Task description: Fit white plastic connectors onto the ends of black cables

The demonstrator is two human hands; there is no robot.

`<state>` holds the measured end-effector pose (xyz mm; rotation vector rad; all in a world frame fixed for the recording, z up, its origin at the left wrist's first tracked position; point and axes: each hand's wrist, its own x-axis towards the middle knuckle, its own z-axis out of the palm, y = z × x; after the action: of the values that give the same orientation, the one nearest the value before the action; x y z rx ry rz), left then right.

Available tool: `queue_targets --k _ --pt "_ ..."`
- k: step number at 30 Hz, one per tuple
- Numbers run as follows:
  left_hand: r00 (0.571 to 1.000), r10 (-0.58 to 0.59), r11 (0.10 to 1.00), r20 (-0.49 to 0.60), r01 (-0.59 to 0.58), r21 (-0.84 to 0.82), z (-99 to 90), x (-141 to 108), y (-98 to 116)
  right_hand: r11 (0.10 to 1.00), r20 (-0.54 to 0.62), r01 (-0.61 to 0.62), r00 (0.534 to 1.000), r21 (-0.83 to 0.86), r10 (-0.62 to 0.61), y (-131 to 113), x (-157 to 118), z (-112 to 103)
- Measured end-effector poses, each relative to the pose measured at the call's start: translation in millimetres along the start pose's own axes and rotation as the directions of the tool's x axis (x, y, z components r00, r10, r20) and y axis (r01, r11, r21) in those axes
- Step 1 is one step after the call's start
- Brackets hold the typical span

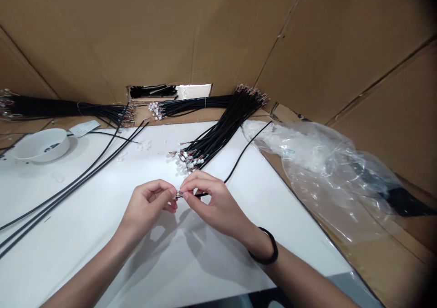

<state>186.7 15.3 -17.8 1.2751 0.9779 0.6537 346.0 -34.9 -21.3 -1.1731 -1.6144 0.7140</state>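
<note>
Both hands meet over the white table at the middle of the view. My right hand [211,201] pinches the end of a black cable [241,155], whose other end runs up and right across the table. Close against it, my left hand [150,203] has thumb and fingers pressed together at the cable's tip, on something small and whitish, perhaps a connector, mostly hidden by the fingertips. Just beyond the hands lies a bundle of black cables [221,132] with white connectors [191,158] at its near end.
A white bowl [43,146] with small dark pieces stands at the left, beside a paper tag [84,128]. Long black cables [78,180] cross the table's left side. More bundles [64,107] lie along the cardboard wall [136,34]. Clear plastic bags [324,162] are at the right.
</note>
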Motion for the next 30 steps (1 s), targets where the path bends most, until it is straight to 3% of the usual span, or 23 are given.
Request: queue_targets --k 5,15,30 --pt "1.0 0.012 1.0 0.008 -0.012 -0.013 -1.3 -0.7 -0.7 0.999 -0.007 -0.04 0.999 0.009 0.04 0.0 -0.9 0.5" --pt "0.99 0.07 0.997 0.122 -0.071 0.008 -1.8 -1.1 -0.5 0.996 -0.012 -0.091 0.996 -0.005 0.09 -5.0 0.6 -3.5" --pt "0.993 0.062 0.998 0.099 -0.06 -0.026 -1.6 3.0 -3.7 0.987 -0.004 -0.156 0.988 0.029 0.156 -4.7 -0.2 -2.9"
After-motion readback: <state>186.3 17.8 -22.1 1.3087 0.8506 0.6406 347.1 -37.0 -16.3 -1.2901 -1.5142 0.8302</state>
